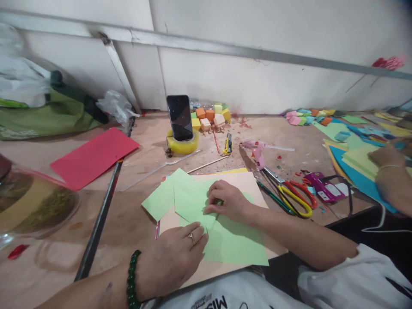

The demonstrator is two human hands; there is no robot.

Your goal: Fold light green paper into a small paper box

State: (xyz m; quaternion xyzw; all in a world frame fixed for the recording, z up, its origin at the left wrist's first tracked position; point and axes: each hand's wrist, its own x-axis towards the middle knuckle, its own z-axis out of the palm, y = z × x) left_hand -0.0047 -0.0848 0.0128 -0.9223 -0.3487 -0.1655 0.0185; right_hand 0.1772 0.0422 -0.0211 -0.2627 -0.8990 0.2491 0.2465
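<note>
Sheets of light green paper [236, 244] lie overlapping on a larger cream sheet [209, 274] in front of me. My left hand [177, 253], with a ring and a green bead bracelet, rests flat on the lower left of the green paper, fingers stretched out. Just beyond it, my right hand [228, 199] bears on the green paper with its fingers curled and drawn together. A small dark green spot shows within its fingers, too little of it to name. Another green sheet [161, 199] sticks out at the left of the stack.
Scissors [298, 199], a pink glue gun [257, 152] and a purple device [325, 186] lie to the right. Behind stand a phone [179, 116] against yellow tape [183, 143], a cutter [228, 143] and paper cubes [209, 115]. Red paper [96, 156] lies left. Another person's hand [389, 156] works far right.
</note>
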